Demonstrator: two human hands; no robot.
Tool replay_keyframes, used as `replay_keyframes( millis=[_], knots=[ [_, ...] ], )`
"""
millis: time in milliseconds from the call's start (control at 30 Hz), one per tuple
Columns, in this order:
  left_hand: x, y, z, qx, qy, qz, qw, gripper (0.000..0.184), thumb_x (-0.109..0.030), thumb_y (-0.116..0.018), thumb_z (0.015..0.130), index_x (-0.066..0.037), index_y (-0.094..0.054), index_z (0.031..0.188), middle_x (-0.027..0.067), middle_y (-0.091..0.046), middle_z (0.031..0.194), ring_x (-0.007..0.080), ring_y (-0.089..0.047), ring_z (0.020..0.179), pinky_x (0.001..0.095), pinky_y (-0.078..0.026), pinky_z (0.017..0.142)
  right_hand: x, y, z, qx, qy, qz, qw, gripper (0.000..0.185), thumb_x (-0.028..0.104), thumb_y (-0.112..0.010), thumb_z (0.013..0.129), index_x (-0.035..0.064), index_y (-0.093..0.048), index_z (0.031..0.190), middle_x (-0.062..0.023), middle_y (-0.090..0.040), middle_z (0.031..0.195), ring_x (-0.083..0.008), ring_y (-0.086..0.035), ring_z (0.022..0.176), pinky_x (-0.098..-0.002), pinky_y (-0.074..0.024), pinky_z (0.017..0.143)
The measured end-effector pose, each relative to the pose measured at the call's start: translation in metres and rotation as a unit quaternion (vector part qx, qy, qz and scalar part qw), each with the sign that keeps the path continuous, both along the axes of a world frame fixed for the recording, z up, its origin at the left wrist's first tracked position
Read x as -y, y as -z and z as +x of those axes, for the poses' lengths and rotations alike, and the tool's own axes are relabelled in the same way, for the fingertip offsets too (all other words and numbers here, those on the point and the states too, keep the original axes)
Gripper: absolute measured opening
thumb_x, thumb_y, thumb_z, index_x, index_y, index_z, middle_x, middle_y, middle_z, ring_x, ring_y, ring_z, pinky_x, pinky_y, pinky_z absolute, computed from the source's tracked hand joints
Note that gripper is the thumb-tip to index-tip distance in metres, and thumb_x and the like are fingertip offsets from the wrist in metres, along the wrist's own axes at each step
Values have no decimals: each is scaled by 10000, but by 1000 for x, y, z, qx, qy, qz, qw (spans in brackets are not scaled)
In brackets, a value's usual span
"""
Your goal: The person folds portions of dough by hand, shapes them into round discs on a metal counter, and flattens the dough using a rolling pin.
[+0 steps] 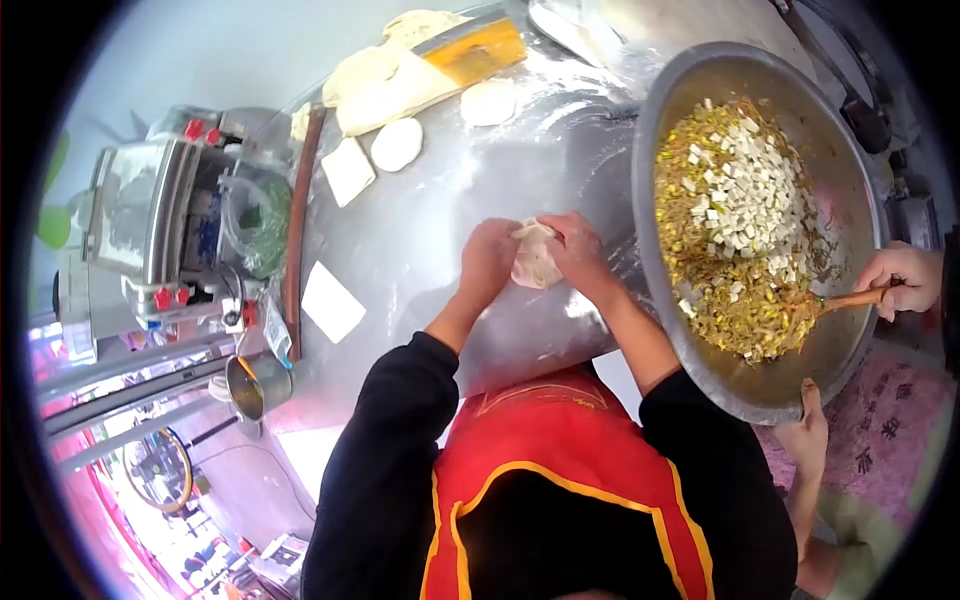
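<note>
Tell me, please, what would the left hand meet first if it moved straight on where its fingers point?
Probably the dough piece beside it, then the right hand; depth is unclear.

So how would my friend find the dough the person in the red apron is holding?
Find the grey metal table, then its side nearest the red apron. A little in from that edge, between the person's left hand and right hand, is a small piece of dough. Only this one is being held; the pale pieces near the table's far side lie loose.
</note>
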State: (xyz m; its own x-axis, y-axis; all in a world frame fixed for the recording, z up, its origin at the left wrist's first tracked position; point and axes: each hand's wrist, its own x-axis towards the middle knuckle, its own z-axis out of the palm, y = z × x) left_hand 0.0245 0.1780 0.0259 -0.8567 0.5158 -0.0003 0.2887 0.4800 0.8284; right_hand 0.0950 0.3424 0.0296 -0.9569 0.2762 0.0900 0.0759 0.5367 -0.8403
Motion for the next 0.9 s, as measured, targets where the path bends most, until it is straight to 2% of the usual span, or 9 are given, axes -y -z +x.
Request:
replay_keyframes(
  millis=[100, 233, 267, 500, 600, 700, 800, 833, 900],
  knots=[
    [12, 5, 22, -192, 57, -17, 980, 260, -70, -558, 821, -28, -618, 1070, 150, -627, 1071, 340, -576, 1015, 401, -468, 883, 4, -3, 21, -37, -55, 107, 992, 318, 41, -546, 820, 20, -617, 1129, -164, -600, 1049, -331, -568, 993, -387, -450, 892],
    [41, 8, 52, -255, 119, -99, 955, 442, -89, -569, 834, -7, -512, 1265, 161, -514, 1308, 324, -492, 1201, 410, -401, 999, 25, 18, 55, -134, -96, 214, 963, 388, 85, -564, 843, 0, -557, 1222, -163, -549, 1223, -337, -527, 1136, -394, -423, 981],
    [44, 14, 55, -259, 142, -114, 949, 505, -131, -569, 856, 6, -455, 1328, 152, -443, 1393, 302, -430, 1279, 421, -353, 1046, 28, 22, 58, -75, -122, 237, 961, 469, 141, -583, 853, -19, -494, 1285, -170, -491, 1307, -344, -467, 1225, -417, -381, 1035],
    [28, 34, 53, -281, 152, -209, 924, 487, -172, -510, 868, 0, -476, 1322, 149, -416, 1425, 291, -408, 1304, 456, -284, 1087, 40, 46, 52, -2, -107, 269, 957, 504, 216, -539, 900, -22, -443, 1333, -176, -406, 1410, -326, -379, 1319, -484, -291, 1083],
    [18, 28, 47, -279, 143, -227, 922, 444, -178, -486, 872, -6, -507, 1281, 141, -483, 1367, 287, -435, 1272, 477, -276, 1080, 38, 34, 47, -1, -108, 292, 950, 477, 218, -516, 911, -15, -456, 1323, -173, -472, 1358, -327, -411, 1295, -489, -289, 1079],
    [13, 16, 31, -210, 204, -254, 922, 365, -152, -518, 846, -14, -577, 1180, 151, -578, 1233, 301, -483, 1199, 458, -341, 1024, 20, 3, 43, 136, -168, 187, 958, 435, 257, -461, 942, 8, -477, 1298, -171, -503, 1313, -332, -466, 1225, -475, -325, 1047],
    [19, 13, 6, -73, 15, -77, 994, 302, -163, -577, 829, -11, -618, 1086, 163, -633, 1087, 322, -554, 1081, 436, -424, 920, 15, 11, 66, 73, 24, 14, 997, 381, 225, -483, 935, 15, -496, 1252, -169, -565, 1206, -311, -574, 1075, -444, -453, 918],
    [20, 17, -3, -25, 8, -86, 996, 297, -180, -597, 825, -7, -624, 1065, 175, -632, 1072, 329, -569, 1050, 431, -439, 890, 18, 24, 71, 127, 77, -148, 978, 375, 225, -492, 932, 13, -495, 1241, -176, -570, 1182, -303, -589, 1037, -428, -475, 884],
    [12, 21, -15, 75, -1, -100, 992, 298, -214, -639, 816, 1, -634, 1022, 198, -630, 1043, 344, -598, 986, 420, -470, 830, 20, 39, 80, 220, 177, -449, 847, 364, 226, -510, 927, 11, -494, 1220, -189, -581, 1134, -286, -617, 961, -396, -519, 818]
  ],
)
